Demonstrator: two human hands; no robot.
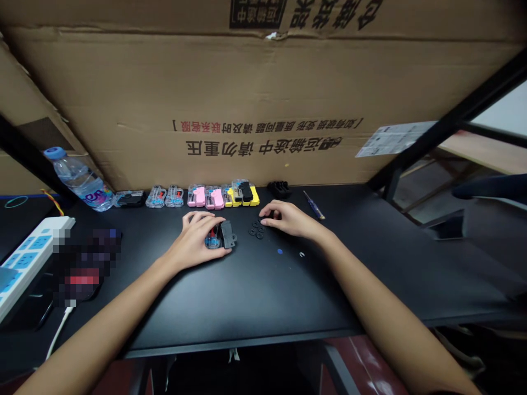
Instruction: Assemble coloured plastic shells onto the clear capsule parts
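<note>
My left hand (201, 238) is closed around a small clear plastic case (212, 239) with red and blue parts inside. At the case's right end is a dark grey piece (227, 235) with a small loop, also within the grip. My right hand (286, 218) reaches to a small cluster of black rings (256, 230) lying on the table. Its thumb and forefinger pinch together at the cluster's upper edge, seemingly on one black ring, partly hidden by the fingertips.
Along the black table's (230, 307) back edge stand clear cases (165, 196), pink ones (206, 196), yellow ones (242, 194) and black parts (279, 189). A screwdriver (314, 206), a blue disc (280, 251), a water bottle (82, 181) and a power strip (35, 247) lie around. Cardboard (247, 82) walls the back.
</note>
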